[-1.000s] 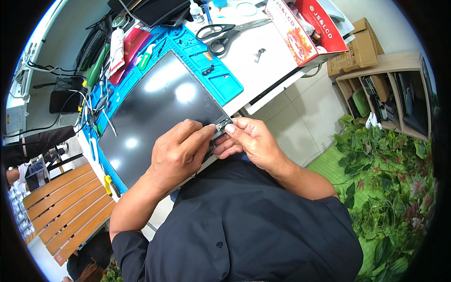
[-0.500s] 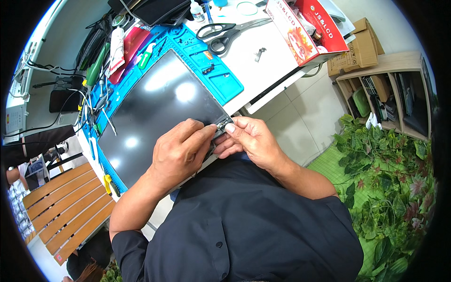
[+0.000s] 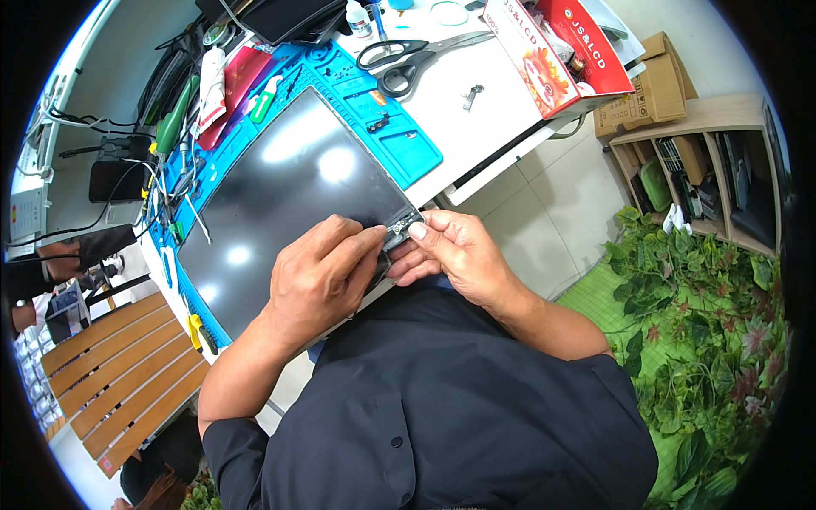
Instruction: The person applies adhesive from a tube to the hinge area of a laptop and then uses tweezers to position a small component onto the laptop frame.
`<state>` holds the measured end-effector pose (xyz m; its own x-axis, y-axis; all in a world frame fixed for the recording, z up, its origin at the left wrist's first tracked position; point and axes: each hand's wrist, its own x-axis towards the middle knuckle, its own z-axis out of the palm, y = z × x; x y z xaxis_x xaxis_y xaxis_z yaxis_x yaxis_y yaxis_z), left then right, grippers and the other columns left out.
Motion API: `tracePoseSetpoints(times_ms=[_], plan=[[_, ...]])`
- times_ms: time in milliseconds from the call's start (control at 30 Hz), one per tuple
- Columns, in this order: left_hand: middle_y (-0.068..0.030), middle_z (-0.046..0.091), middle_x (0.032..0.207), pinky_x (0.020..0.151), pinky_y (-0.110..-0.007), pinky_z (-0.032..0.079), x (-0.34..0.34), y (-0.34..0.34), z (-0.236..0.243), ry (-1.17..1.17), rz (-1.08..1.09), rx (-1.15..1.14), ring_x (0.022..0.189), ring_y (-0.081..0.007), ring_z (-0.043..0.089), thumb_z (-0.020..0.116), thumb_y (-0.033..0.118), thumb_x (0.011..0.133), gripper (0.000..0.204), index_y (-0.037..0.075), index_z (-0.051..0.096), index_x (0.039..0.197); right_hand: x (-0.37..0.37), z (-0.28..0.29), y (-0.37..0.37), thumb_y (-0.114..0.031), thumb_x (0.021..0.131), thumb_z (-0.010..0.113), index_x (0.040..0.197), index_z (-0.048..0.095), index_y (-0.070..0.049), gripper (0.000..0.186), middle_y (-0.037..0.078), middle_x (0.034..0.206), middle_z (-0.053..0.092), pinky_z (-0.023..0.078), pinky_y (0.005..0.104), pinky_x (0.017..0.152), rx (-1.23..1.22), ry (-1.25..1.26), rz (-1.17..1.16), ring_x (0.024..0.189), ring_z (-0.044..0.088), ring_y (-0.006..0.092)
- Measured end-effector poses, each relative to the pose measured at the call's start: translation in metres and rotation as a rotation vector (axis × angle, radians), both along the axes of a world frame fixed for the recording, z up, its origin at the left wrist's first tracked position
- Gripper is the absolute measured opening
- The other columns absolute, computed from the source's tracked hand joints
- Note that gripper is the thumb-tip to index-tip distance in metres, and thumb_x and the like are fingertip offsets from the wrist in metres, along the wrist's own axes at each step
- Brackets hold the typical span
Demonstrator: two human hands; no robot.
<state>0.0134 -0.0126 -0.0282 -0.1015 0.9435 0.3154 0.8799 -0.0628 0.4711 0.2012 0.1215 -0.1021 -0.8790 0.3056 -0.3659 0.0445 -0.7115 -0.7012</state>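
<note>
Pinching down at the near corner of the dark tablet screen [image 3: 280, 191], both hands meeting right at the tabletop [image 3: 476, 127] edge. Left hand [image 3: 327, 276] curled narrow, fingertips pressed onto a small metal part [image 3: 401, 229] at that corner; cannot tell whether a slim tool sits in the grip. Right hand [image 3: 455, 255] closed in from 3 o'clock, thumb and forefinger nipping the same part, thumbnail up. Both equally near, touching it from opposite sides, left from 8 o'clock, right from 3.

Screen lying flat on the blue work mat [image 3: 399, 136], long axis running from 7 o'clock to 1 o'clock, worked corner pointing toward the body at roughly 5 o'clock, slightly overhanging the edge. Small part lying across that corner, long axis roughly 8 to 2.

Farther out at 12 o'clock: black-handled scissors [image 3: 408, 59], well apart from the hands. Red and white box [image 3: 552, 47] at 1 o'clock. Green-handled tools [image 3: 174, 123] and cables off at 10 o'clock beside the mat.
</note>
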Motion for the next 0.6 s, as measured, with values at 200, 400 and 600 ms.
tracePoseSetpoints(times_ms=[200,400,600], plan=[[-0.0074,0.072,0.094,0.067,-0.036,0.059,0.0027,0.0036,-0.0022,-0.006,-0.009,0.001,0.078,-0.0234,0.073,0.087,-0.002,0.086,0.027,0.003,0.081,0.111,0.0001,0.0021,0.0006,-0.022,0.122,0.054,0.132,0.065,0.01,0.035,0.022,0.113,0.077,0.072,0.0402,0.086,0.008,-0.024,0.007,0.098,0.084,0.0303],[-0.0072,0.072,0.095,0.068,-0.036,0.06,0.0034,0.0046,-0.0019,0.013,-0.013,-0.015,0.08,-0.0234,0.074,0.087,-0.001,0.086,0.027,0.004,0.081,0.112,0.0005,0.0023,0.0005,-0.023,0.122,0.056,0.133,0.065,0.01,0.036,0.023,0.113,0.077,0.072,0.0406,0.087,0.006,-0.02,0.007,0.098,0.084,0.0307],[-0.0067,0.071,0.095,0.068,-0.037,0.06,0.0025,0.0032,-0.0033,0.047,-0.031,-0.023,0.08,-0.0231,0.074,0.087,-0.001,0.086,0.029,0.004,0.082,0.113,0.0,0.0016,0.0005,-0.024,0.121,0.056,0.133,0.065,0.01,0.037,0.022,0.113,0.077,0.072,0.0405,0.086,0.0,-0.015,0.009,0.098,0.084,0.0304]])
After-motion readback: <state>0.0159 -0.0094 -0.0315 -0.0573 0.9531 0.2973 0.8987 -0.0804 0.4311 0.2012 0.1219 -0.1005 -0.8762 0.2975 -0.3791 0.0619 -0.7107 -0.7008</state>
